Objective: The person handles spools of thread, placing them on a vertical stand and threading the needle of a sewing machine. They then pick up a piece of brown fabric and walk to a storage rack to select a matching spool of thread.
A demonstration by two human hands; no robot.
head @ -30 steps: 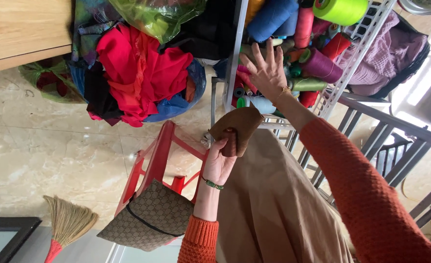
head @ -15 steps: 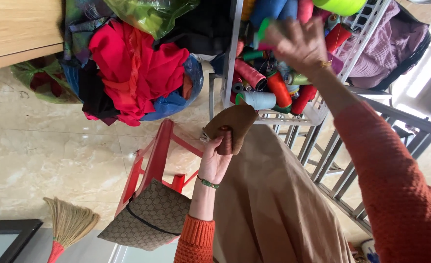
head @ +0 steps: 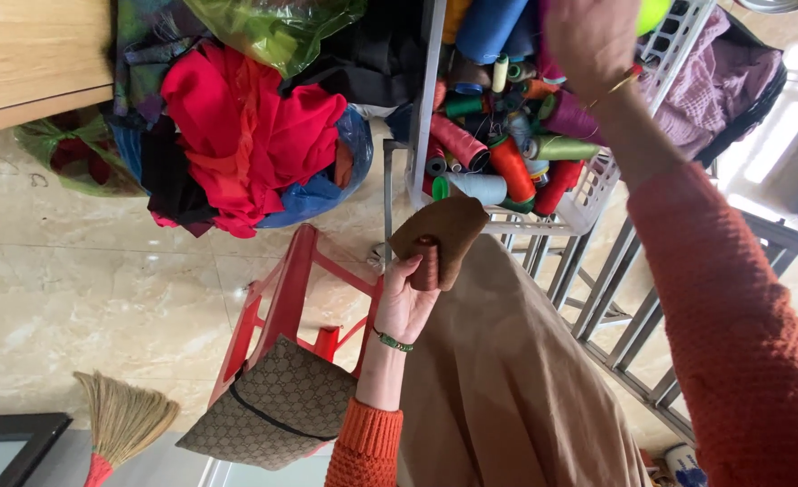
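Head view: the left hand rises from an orange knitted sleeve, a green beaded bracelet at the wrist. Its grip is pressed around a small brown thread spool, thumb on one side and fingers behind, and it holds that spool against a piece of brown fabric of nearly the same shade. The brown fabric is the upper end of a long tan cloth that hangs down toward the lower edge of the frame.

The right hand is lifted to the top edge, at the mouth of a white wire basket packed with thread cones in blue, red, orange, green and purple. A thin gold bangle sits on its wrist. The fingers run out of view above, so whether that grip is spread or closed on anything cannot be told.

On the tiled floor stands a red plastic stool, with a patterned brown handbag leaning at its foot. A heap of red cloth and dark garments lies beside a blue bag, under a green plastic bag. A straw broom lies near the lower left corner.
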